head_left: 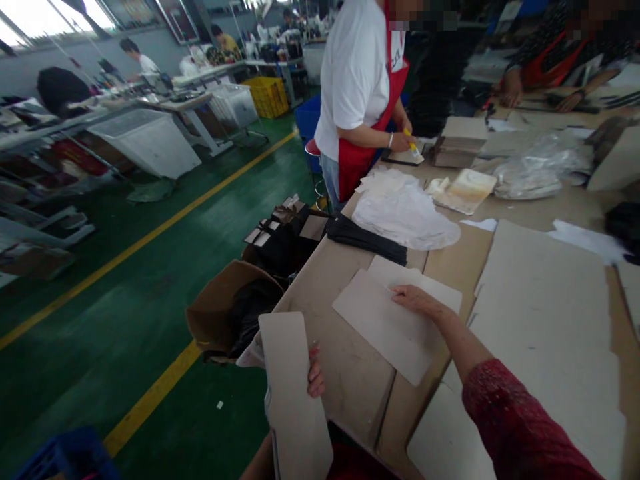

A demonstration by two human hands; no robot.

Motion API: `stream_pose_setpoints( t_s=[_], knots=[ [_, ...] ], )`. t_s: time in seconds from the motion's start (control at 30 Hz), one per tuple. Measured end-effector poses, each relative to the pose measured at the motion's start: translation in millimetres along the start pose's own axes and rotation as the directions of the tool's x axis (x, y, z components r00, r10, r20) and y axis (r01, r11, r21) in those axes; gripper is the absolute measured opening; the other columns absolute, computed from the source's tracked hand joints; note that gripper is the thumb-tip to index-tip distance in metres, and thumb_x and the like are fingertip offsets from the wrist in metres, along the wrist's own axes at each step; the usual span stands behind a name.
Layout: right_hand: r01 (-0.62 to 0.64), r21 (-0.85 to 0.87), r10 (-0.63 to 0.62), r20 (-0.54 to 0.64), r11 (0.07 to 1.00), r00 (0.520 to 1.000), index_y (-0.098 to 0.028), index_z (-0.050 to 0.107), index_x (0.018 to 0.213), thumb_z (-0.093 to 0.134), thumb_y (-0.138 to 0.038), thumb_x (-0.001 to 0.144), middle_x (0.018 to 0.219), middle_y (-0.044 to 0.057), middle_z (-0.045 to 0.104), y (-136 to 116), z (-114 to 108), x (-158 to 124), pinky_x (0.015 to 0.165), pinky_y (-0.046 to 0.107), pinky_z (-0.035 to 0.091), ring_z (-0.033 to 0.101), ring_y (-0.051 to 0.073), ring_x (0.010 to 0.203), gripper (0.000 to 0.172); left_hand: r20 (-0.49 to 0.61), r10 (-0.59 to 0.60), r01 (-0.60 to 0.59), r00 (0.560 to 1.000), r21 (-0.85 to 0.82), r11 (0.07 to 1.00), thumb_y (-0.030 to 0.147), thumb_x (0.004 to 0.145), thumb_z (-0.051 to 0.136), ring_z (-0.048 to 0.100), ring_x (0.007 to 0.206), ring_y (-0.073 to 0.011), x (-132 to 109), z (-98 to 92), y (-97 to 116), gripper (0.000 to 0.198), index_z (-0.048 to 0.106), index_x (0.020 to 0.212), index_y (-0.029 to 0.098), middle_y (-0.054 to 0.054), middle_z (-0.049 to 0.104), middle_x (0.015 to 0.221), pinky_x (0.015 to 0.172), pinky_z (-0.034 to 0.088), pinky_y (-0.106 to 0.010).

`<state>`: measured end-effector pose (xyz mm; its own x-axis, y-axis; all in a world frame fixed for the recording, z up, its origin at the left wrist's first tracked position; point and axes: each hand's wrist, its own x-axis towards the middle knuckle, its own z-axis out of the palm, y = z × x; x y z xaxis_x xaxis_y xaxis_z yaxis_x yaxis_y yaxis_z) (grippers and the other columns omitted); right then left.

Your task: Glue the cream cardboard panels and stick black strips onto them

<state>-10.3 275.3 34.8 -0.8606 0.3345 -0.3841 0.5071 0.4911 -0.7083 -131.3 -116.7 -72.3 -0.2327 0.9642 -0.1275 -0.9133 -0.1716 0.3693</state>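
My left hand (316,377) is closed around the edge of a long, narrow cardboard panel (290,373) with rounded corners, tilted up at the table's near left edge. Its fingertips show at the panel's right side; the palm is hidden behind it. My right hand (413,299) reaches over the table with its fingers bent together on a wide cardboard sheet (375,317). That sheet overlaps a second cardboard sheet (445,291) lying beneath at an angle.
Large cardboard sheets (545,313) cover the table's right side. Black strips (367,238) and a white plastic bag (405,210) lie farther back. An open carton (225,300) stands on the floor at left. A co-worker in a red apron (363,157) holds a yellow-handled tool.
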Motion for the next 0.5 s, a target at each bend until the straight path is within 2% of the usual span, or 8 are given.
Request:
stream_pose_setpoints(
  t_s=[0.13,0.3,0.4,0.5],
  knots=[
    [0.031,-0.061,-0.029,0.036,0.998,0.999,-0.021,0.073,0.082,0.056,-0.022,0.073,0.081,0.002,0.073,5,-3,2,0.076,0.031,0.048,0.063,0.022,0.08,0.019,0.078,-0.035,0.035,0.996,-0.008,0.999,0.049,0.082,0.056,0.036,0.043,-0.0088,-1,-0.2,1,0.047,0.061,0.122,0.028,0.004,0.043,0.061,0.048,0.031,-0.025],
    [0.009,-0.199,-0.015,-0.027,0.98,1.0,-0.02,0.071,0.09,0.059,-0.02,0.076,0.091,0.005,0.073,8,2,3,0.081,0.031,0.045,0.062,0.022,0.086,0.018,0.08,-0.035,0.036,0.996,-0.01,0.999,0.051,0.08,0.056,0.035,0.044,-0.0096,3,5.9,1,0.049,0.061,0.122,0.026,0.004,0.044,0.062,0.047,0.032,-0.025],
    [-0.022,-0.271,0.005,-0.064,0.962,0.998,-0.02,0.069,0.091,0.059,-0.021,0.08,0.09,0.006,0.072,11,3,-2,0.08,0.031,0.044,0.061,0.021,0.084,0.015,0.036,-0.025,0.026,0.999,-0.008,1.0,0.051,0.079,0.058,0.034,0.042,-0.0089,6,10.9,-2,0.046,0.062,0.118,0.026,0.004,0.044,0.06,0.047,0.031,-0.025],
    [-0.038,-0.315,0.004,-0.11,0.948,0.994,-0.018,0.068,0.097,0.059,-0.018,0.08,0.098,0.01,0.07,9,2,-9,0.086,0.034,0.044,0.061,0.024,0.093,0.02,-0.07,0.001,-0.001,0.998,0.007,1.0,0.052,0.08,0.059,0.034,0.043,-0.0084,4,19.6,-6,0.046,0.062,0.117,0.024,0.005,0.043,0.059,0.049,0.032,-0.025]
  ],
)
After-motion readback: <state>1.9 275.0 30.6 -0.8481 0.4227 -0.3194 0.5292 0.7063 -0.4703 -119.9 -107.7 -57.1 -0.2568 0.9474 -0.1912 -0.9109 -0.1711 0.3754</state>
